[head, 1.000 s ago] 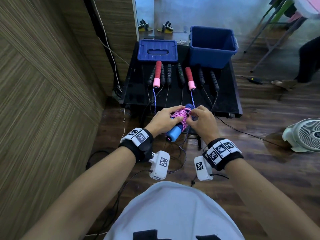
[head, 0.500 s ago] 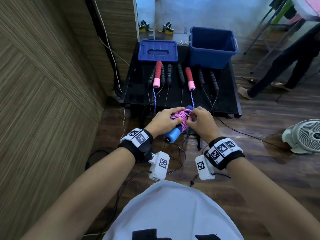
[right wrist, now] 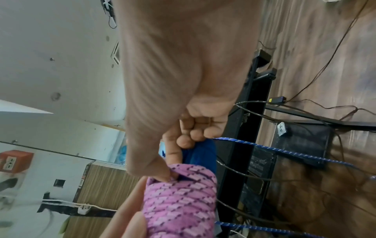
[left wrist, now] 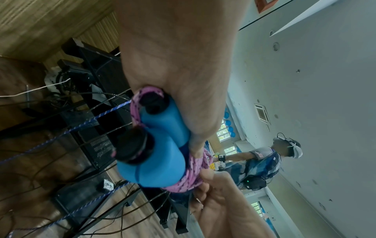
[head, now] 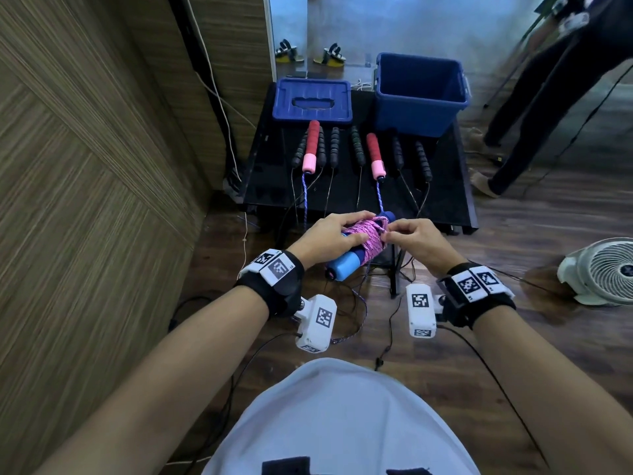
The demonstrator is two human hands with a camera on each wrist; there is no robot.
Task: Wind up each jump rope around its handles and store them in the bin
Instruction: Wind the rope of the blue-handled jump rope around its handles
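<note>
Holding two blue handles [head: 344,265] together, the left hand [head: 329,236] grips them tight. The right hand [head: 416,240] pinches the pink rope [head: 368,236] wound around them. The bin [head: 421,94] sits on the table [head: 445,186] behind.

The right hand [right wrist: 183,90] pinched a strand at the top of the pink rope [right wrist: 181,201] coiled around the blue handles [right wrist: 203,154], its remaining fingers [right wrist: 195,127] curled, while the left hand's fingers [right wrist: 132,214] pressed the coil's side and blue ropes [right wrist: 284,153] crossed the black bench frame [right wrist: 244,112].

Bin [head: 420,97] mouth open from above — rope handles [head: 356,149] crowd the table before it.
</note>
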